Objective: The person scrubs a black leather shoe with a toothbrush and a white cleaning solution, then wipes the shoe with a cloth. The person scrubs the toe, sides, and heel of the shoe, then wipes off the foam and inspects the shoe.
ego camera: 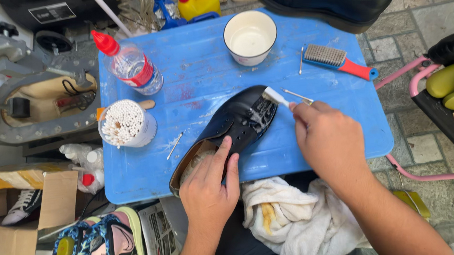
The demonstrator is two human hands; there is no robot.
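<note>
Black leather shoe [237,119] pinned down by the left hand [209,187], right hand [327,136] pinching a small brush [274,96] on its soapy toe.

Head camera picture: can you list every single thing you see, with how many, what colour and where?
Shoe: one, black, soapy, middle of table.
Small brush: one, white, on the shoe's toe.
Table: one, blue.
Bowl: one, white, table's far edge.
Scrub brush: one, red handle, far right.
Bottle: one, clear, red cap, far left.
Cup of cotton swabs: one, white, left.
Loose swab: one, white, beside the shoe.
Second shoe: one, black, top.
Towel: one, white, stained, on lap.
Cardboard box: one, brown, lower left.
Left hand: holds the shoe.
Right hand: holds the small brush.
</note>
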